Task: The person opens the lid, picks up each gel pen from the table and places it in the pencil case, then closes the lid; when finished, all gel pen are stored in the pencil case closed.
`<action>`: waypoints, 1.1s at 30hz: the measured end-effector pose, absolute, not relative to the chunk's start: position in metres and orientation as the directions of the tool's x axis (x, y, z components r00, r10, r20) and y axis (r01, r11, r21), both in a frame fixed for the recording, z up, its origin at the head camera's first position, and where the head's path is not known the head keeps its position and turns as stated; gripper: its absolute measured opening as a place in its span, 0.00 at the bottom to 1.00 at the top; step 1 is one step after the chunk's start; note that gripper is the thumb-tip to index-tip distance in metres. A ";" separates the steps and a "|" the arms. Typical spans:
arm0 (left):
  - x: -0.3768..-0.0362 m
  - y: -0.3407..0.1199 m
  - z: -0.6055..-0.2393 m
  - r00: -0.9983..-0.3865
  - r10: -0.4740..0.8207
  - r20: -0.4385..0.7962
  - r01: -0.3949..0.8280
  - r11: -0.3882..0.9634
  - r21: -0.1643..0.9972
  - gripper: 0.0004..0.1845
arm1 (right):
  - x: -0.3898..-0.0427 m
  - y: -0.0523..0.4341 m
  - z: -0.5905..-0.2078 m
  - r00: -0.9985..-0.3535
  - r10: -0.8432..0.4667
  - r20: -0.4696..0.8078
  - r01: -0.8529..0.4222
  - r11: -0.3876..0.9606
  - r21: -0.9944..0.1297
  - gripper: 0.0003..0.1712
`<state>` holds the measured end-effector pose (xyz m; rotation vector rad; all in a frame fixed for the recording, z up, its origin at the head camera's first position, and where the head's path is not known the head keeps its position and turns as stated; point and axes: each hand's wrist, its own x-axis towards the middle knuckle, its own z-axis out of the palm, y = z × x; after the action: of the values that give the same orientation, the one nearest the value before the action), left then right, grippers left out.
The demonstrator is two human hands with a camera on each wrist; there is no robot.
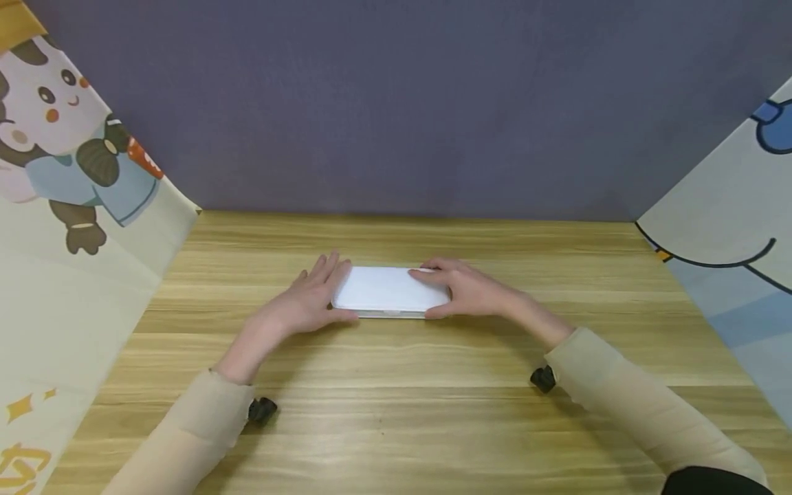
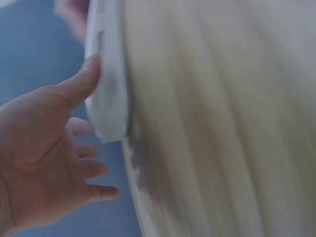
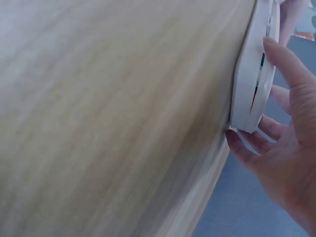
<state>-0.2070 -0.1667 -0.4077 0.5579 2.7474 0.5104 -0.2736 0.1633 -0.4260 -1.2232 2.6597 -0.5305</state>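
A wooden tabletop (image 1: 396,412) is seen before a purple backdrop (image 1: 396,103). Cartoon-printed cloths are hung at both sides: a panda cloth (image 1: 68,206) at left, a blue-lined cloth (image 1: 736,240) at right.

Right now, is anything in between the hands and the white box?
No, nothing is. The left hand touches one end of the white box and the right hand holds the other end, on the wooden table.
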 end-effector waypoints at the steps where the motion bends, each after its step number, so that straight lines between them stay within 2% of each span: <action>1: -0.207 -0.164 -0.408 -0.879 0.437 -0.190 0.351 0.863 0.363 0.55 | -0.273 0.163 -0.427 -0.651 -0.759 -0.003 -0.702 0.604 -0.377 0.51; 5: -0.206 -0.157 -0.410 -0.856 0.502 -0.120 0.466 0.852 0.237 0.51 | -0.271 0.162 -0.427 -0.656 -0.755 -0.003 -0.709 0.618 -0.339 0.50; 9: -0.204 -0.154 -0.415 -0.843 0.531 -0.080 0.520 0.845 0.123 0.46 | -0.269 0.162 -0.427 -0.639 -0.769 0.004 -0.742 0.615 -0.267 0.48; 13: -0.201 -0.153 -0.422 -0.840 0.539 -0.061 0.539 0.842 0.020 0.42 | -0.265 0.162 -0.429 -0.593 -0.805 0.006 -0.799 0.587 -0.128 0.46; 16: -0.200 -0.152 -0.426 -0.840 0.541 -0.037 0.542 0.839 -0.044 0.41 | -0.260 0.161 -0.430 -0.581 -0.814 -0.009 -0.813 0.582 -0.012 0.45; 24: -0.197 -0.151 -0.430 -0.840 0.542 -0.001 0.540 0.836 -0.098 0.40 | -0.250 0.157 -0.437 -0.569 -0.822 0.039 -0.793 0.560 0.238 0.45; 33: -0.194 -0.149 -0.434 -0.842 0.540 -0.005 0.537 0.836 -0.116 0.40 | -0.249 0.159 -0.445 -0.529 -0.845 0.084 -0.775 0.520 0.359 0.48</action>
<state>-0.1943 -0.1490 -0.4336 0.8902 3.0365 -0.1795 -0.2489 0.1591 -0.4445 -1.6037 2.9496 0.4786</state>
